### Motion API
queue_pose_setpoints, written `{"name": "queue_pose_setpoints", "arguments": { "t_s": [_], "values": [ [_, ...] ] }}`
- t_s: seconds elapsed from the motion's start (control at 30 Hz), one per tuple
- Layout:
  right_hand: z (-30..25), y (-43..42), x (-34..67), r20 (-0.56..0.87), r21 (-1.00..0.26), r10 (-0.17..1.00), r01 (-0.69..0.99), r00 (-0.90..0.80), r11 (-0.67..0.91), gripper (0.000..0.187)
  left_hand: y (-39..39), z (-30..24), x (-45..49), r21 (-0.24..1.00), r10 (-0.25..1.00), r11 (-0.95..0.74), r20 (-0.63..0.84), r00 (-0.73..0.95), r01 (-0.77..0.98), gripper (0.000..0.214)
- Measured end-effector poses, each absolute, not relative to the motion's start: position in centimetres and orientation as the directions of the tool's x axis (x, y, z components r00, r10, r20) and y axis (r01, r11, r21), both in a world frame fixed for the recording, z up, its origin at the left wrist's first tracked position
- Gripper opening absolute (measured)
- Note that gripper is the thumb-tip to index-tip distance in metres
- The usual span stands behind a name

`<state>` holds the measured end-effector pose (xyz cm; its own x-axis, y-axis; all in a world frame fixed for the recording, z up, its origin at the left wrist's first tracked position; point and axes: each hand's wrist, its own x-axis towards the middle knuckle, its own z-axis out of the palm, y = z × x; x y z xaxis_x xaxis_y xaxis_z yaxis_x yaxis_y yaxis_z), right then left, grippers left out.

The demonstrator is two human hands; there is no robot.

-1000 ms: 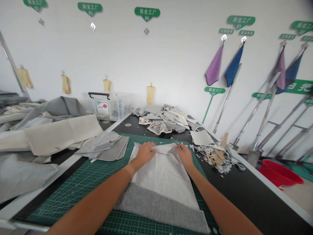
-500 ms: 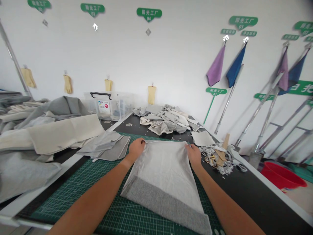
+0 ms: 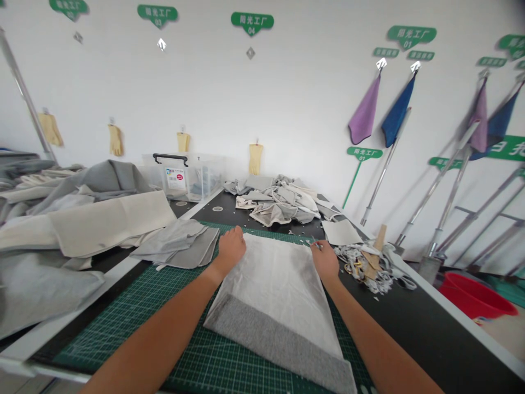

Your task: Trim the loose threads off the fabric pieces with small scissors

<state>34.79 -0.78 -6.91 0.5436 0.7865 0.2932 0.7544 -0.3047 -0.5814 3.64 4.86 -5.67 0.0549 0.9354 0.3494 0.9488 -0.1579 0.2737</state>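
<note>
A pale grey cloth piece lies spread on the green cutting mat, with a darker grey band along its near edge. My left hand rests closed on the cloth's far left corner. At the far right corner my right hand pinches the cloth edge. Both forearms reach forward along the cloth's sides.
Folded grey fabric lies left of the cloth, with large fabric sheets beyond. A heap of cut pieces sits at the far end, scraps and scissors on the right. A clear bin stands by the wall; a red basin is on the floor.
The folded top edge has been pulled open and laid flat. Both hands moved apart to the cloth's far corners and spread it on the mat.
</note>
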Motion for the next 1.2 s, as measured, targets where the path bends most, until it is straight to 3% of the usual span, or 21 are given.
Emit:
{"name": "queue_pose_setpoints", "arguments": {
  "t_s": [0.17, 0.4, 0.67, 0.83, 1.07, 1.2],
  "values": [
    [-7.1, -0.7, 34.1, 0.27, -0.541, 0.833, 0.791, 0.484, -0.285, 0.036, 3.7, -4.5, 3.7, 0.163, 0.956, -0.265, 0.17, 0.237, 0.95, 0.026],
    [-7.4, -0.8, 33.8, 0.241, -0.482, 0.858, 0.824, 0.453, -0.299, 0.033, -1.6, -2.2, 4.8, 0.139, 0.891, -0.451, 0.019, 0.453, 0.882, 0.029],
    [-7.4, -0.9, 33.4, 0.225, -0.415, 0.869, 0.85, 0.441, -0.324, 0.035, -10.7, -1.0, 4.5, 0.322, 0.509, -0.822, 0.048, 0.86, 0.469, 0.033],
    [-7.0, -1.0, 33.3, 0.211, -0.359, 0.89, 0.879, 0.404, -0.314, 0.033, -11.8, -1.0, 4.2, 0.302, 0.477, -0.841, 0.02, 0.879, 0.449, 0.02],
    [-6.7, -1.1, 33.6, 0.192, -0.265, 0.93, 0.929, 0.314, -0.259, 0.03, -12.9, -0.2, 2.3, 0.264, 0.497, -0.837, 0.002, 0.868, 0.479, 0.026],
    [-6.4, -1.0, 34.3, 0.16, -0.224, 0.947, 0.945, 0.278, -0.24, 0.03, -13.8, 0.2, 0.6, 0.315, 0.532, -0.801, -0.016, 0.847, 0.509, 0.029]
  ]
}}
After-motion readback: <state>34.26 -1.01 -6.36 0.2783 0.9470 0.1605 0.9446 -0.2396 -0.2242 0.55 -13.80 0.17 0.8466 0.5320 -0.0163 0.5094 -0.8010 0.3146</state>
